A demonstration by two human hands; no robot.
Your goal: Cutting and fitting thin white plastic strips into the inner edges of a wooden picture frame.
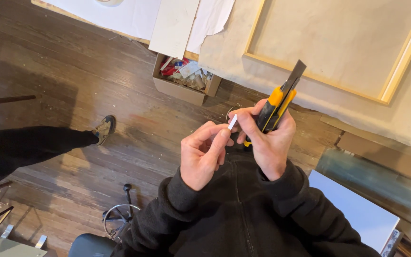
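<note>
Worn dark floorboards [72, 76] run under a cardboard scrap box [185, 76] and a canvas-draped table [319, 52] bearing a wooden frame [396, 71], while the right hand [269, 143] grips a yellow utility knife [279, 102] and the left hand [203, 154] pinches a small white strip [232, 122] beside it.

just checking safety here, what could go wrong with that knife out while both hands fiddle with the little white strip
1. The utility knife has its blade extended while the right hand also pinches the small white strip; with the grip shared, the knife could slip.
2. The left hand works close to the knife, so a slip could perhaps nick a finger.
3. If dropped, the knife could fall toward the person's legs or the shoe on the wooden floor.
</note>
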